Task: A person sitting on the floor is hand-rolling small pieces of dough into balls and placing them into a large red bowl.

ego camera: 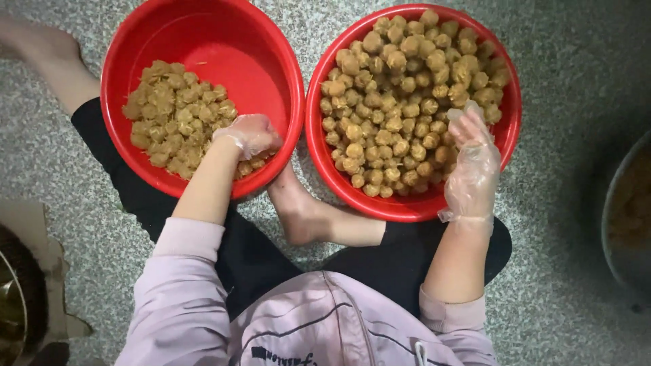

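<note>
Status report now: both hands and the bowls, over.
Left hand closed in left bowl's loose pieces. Right hand open over balls. Nothing blocking.

Speckled grey floor (563, 285) carries two red basins (264, 47) side by side, touching; cardboard sheet (27, 230) at left edge.

- Soft, even light falls from overhead; nothing is harshly lit.
- Pale sheen sits on the inner wall of the left red basin (230, 47) and on the clear glove of the right hand (475, 169).
- The speckled floor (556, 271) darkens toward the right edge and corners.
- Shadows are faint and short.
- The centre is sharp; the left edge is blurred and dim.
</note>
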